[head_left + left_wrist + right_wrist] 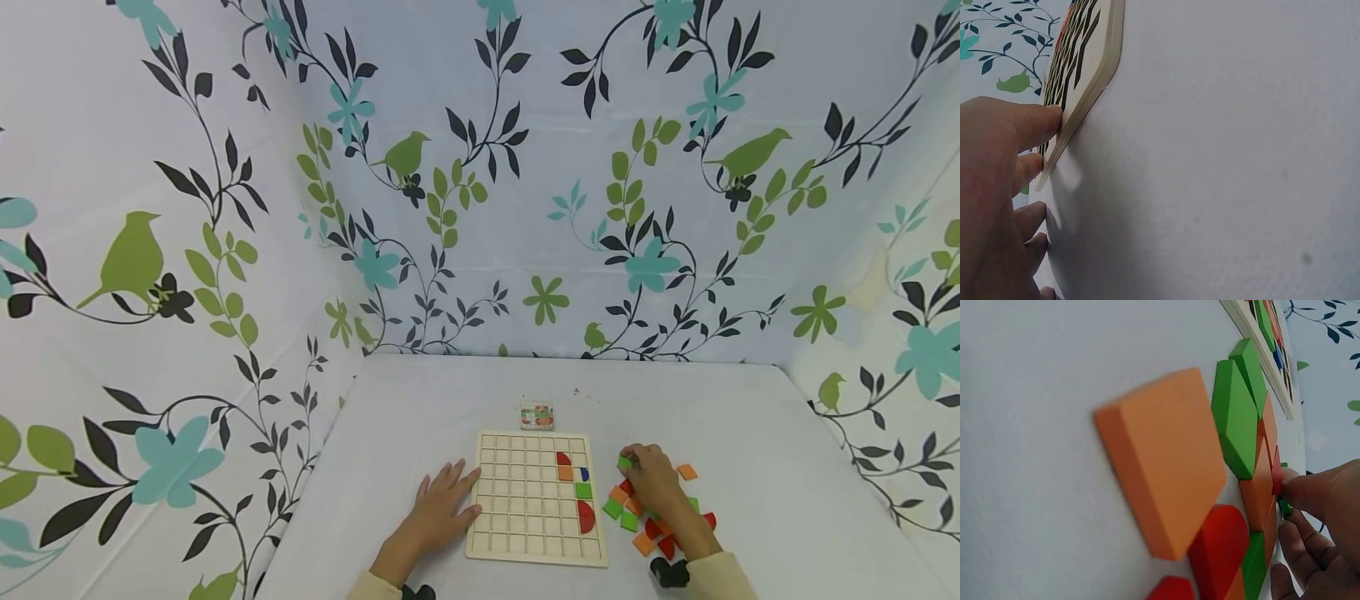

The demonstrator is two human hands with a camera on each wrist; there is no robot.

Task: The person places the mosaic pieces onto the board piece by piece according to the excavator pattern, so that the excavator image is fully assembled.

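Observation:
A pale wooden grid board (517,527) lies flat on the white table, with a few red, orange, blue and green pieces in cells on its right side. My left hand (437,510) rests at the board's left edge, fingers spread; in the left wrist view its thumb (1041,125) touches the rim. To the right of the board, my right hand (654,482) pinches a green square block (625,462) between thumb and fingertips. The right wrist view shows this green block (1284,506) mostly hidden by the fingers. Loose orange (643,544), green (629,521) and red (667,547) pieces lie under and around that hand.
A small clear box with a coloured pattern (537,416) stands behind the board. One orange square (686,472) lies apart, right of the right hand. A leaf-and-bird patterned cloth (543,250) hangs behind the table (420,417) and along its sides.

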